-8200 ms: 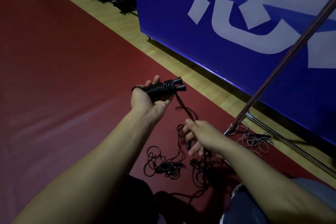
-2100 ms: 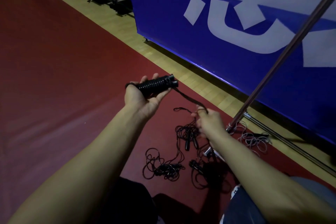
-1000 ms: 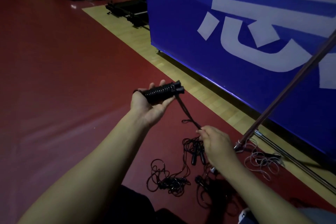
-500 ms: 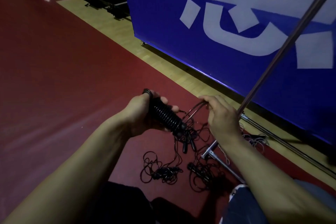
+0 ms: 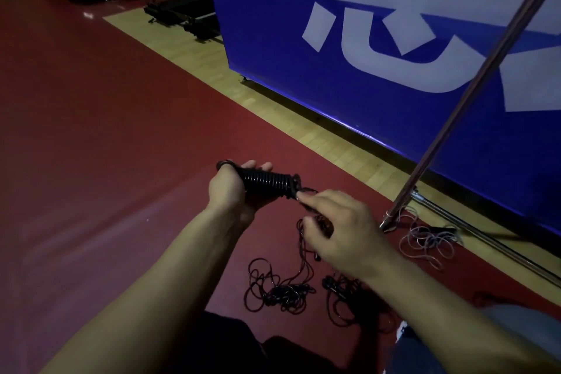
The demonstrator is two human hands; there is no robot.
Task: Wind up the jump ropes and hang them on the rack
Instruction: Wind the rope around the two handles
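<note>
- Nearest us, this side of the wound bundle [image 5: 267,183], loose black rope [image 5: 277,288] sprawls tangled on the red floor [image 5: 91,130]; we should let slack feed up freely, never yanking a knot tight.
- Our right hand [image 5: 343,231] sits just right of the bundle, fingers curled, pinching the cord [image 5: 306,191] close to the handle tips. We judge the best move is to keep that pinch near and lay each turn snug beside the previous one.
- Our left hand [image 5: 232,194] grips the bundle from below, thumb and fingers wrapped round it. Hold it level, firm, so coils don't slide off.
- Right of the bundle, the rack pole [image 5: 473,85] meets the floor, pale rope [image 5: 428,240] lying loose at its foot.
- Beyond stands the blue banner [image 5: 379,55].
</note>
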